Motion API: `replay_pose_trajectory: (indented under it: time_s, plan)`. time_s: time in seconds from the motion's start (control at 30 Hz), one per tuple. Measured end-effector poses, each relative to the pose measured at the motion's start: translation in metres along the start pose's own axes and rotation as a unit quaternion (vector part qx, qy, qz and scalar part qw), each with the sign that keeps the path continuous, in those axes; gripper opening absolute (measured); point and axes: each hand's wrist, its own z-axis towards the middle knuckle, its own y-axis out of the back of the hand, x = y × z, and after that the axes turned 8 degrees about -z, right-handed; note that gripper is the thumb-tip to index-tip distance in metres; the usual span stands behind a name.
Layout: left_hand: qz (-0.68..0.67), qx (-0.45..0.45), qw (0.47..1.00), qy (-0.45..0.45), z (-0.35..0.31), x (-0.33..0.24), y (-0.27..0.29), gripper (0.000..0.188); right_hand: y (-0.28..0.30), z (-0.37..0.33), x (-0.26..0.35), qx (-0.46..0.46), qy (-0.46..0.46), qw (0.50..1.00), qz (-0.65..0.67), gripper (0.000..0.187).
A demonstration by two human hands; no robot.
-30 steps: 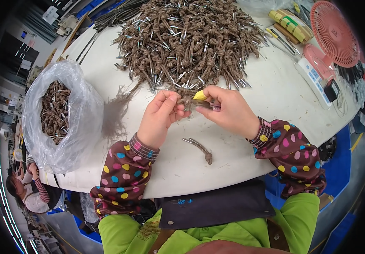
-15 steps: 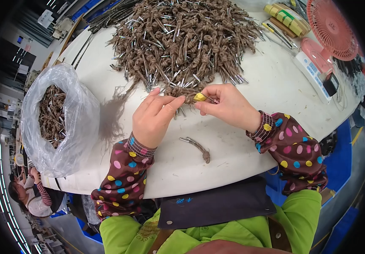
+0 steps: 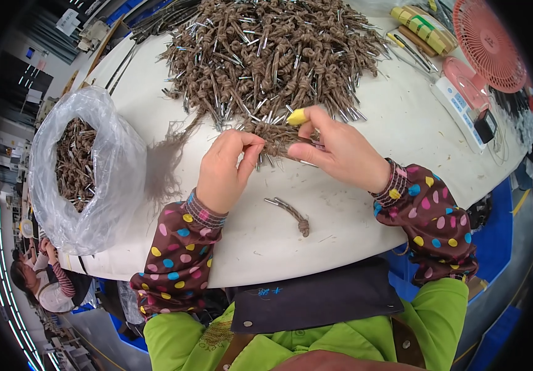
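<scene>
My left hand [image 3: 224, 172] is closed, thumb and index finger pinched on the left end of a brown cord [image 3: 277, 147] at the near edge of a big heap. Opposite it, my right hand [image 3: 348, 154] curls its lower fingers around the cord's other side, partly hiding it. Its index finger, wrapped in yellow at the tip, is lifted away from the thumb. Behind both hands rises the heap of knotted brown cords [image 3: 272, 62] with silvery metal tips. One single knotted cord [image 3: 292, 214] lies apart, nearer to me, on the white table [image 3: 340, 229].
To the left stands a clear plastic bag [image 3: 118, 167] holding more knotted cords. At the far right are a pink fan [image 3: 487, 43], a white power strip [image 3: 455, 111] with a black plug, and a yellow roll [image 3: 424, 29]. Another person [image 3: 50, 287] sits beyond the table's left side.
My right index finger has lifted up and away from the thumb, taking its yellow tip off the cord. My left fingers have drawn together into a tighter pinch.
</scene>
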Motion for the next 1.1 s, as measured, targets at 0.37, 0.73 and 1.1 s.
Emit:
replay_pose_trajectory:
  time_s: [0.37,0.73,1.1]
  plan:
    - [0.059,0.022,0.997,-0.053,0.000,-0.002,-0.008,0.015,-0.006,-0.007,0.022,-0.108,0.126,0.921,-0.352,0.027]
    - [0.104,0.041,0.985,-0.135,0.001,-0.007,-0.014,0.019,-0.009,-0.007,0.019,-0.124,0.189,0.877,-0.424,0.022]
    - [-0.138,-0.064,0.967,0.204,-0.001,0.008,-0.006,0.009,0.002,0.002,0.003,-0.091,0.000,0.993,-0.073,0.029]
